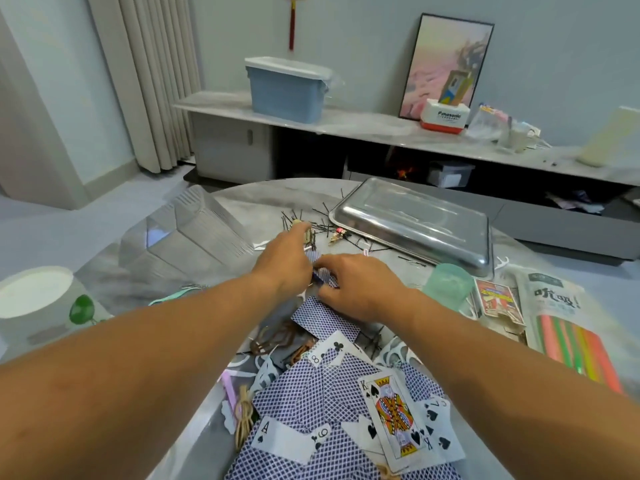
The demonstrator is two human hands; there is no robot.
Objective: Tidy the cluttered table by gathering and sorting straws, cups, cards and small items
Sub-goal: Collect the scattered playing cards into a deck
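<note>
Both hands meet over the middle of the round marble worktop, as I see it from the head camera. The left hand and the right hand come together on a few blue-backed playing cards, fingers curled around their edges; how many cards they grip I cannot tell, since the hands hide most of them. Nearer me a loose spread of playing cards covers the worktop, mostly face down, with a king of spades, an eight of clubs and an ace of spades face up. Black hairpins lie scattered just beyond the hands, beside an upturned steel tray. A green plastic cup stands just right of the right hand, and farther right lies a pack of coloured straws. Stacks of clear plastic cups lie on their sides at left.
</note>
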